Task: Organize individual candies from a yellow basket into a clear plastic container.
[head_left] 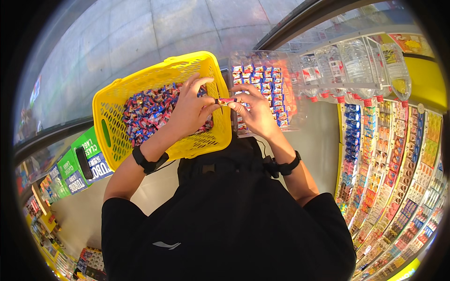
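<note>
A small wrapped candy [226,100] is pinched by its two ends between my hands, above the right rim of a yellow plastic shopping basket [102,94]. My left hand [191,107] reaches over the basket, thumb and forefinger on the candy's left end. From the right, my right hand [254,109] grips the other end. Loose wrapped candies [149,114] in blue, red and pink heap inside the basket. Beside it stands a clear plastic bin [293,116] where matching candies [258,75] lie in neat rows; my right hand covers part of them.
Large clear water bottles [355,59] with red caps sit in a white rack [372,85] at the upper right. Shelves of packaged goods [393,168] line the right side. Green and blue Tuborg beer cartons [81,161] stand at left. Beyond the glass is tiled paving [182,24].
</note>
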### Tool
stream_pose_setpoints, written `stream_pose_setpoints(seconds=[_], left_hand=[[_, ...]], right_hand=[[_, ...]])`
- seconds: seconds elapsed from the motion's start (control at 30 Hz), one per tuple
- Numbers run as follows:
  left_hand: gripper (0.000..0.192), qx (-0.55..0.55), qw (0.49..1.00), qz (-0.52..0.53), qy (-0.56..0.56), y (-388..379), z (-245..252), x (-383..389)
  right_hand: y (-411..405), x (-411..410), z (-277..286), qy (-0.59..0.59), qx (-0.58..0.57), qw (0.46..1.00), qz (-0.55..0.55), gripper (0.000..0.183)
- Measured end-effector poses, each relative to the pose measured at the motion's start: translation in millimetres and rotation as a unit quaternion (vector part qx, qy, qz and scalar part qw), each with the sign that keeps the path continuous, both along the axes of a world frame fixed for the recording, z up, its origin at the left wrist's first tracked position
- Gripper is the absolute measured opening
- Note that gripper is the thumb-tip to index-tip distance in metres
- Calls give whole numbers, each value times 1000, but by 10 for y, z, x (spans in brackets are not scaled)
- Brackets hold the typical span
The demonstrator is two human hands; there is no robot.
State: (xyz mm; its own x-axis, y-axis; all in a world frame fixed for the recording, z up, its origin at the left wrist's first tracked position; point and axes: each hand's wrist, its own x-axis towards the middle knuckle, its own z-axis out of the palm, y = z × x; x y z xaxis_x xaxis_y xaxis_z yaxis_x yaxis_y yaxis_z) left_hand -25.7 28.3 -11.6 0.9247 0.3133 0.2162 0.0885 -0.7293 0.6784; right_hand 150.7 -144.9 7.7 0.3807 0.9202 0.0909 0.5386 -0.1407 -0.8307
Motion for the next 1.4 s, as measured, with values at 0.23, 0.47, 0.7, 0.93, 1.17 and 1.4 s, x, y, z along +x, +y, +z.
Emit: stream_pose_setpoints(seconds=[0.23, 0.47, 0.7, 0.93, 1.17, 1.4], left_hand=[[14, 41, 999, -18, 22, -96, 8, 67], [31, 70, 997, 19, 11, -294, 2, 278], [39, 152, 987, 13, -52, -390, 106, 414], [39, 148, 985, 43, -73, -441, 41, 496], [38, 159, 985, -3, -59, -458, 72, 622], [42, 150, 987, -22, -46, -490, 81, 744]], right_hand=[[-96, 75, -37, -112, -19, 994, 3, 21], [-203, 368, -19, -31, -81, 996, 13, 26], [-255, 595, -15, 29, -84, 990, 107, 29], [-279, 705, -12, 51, -78, 992, 89, 29], [-343, 768, 27, 12, -19, 997, 80, 28], [-448, 857, 0, 47, -84, 990, 106, 27]])
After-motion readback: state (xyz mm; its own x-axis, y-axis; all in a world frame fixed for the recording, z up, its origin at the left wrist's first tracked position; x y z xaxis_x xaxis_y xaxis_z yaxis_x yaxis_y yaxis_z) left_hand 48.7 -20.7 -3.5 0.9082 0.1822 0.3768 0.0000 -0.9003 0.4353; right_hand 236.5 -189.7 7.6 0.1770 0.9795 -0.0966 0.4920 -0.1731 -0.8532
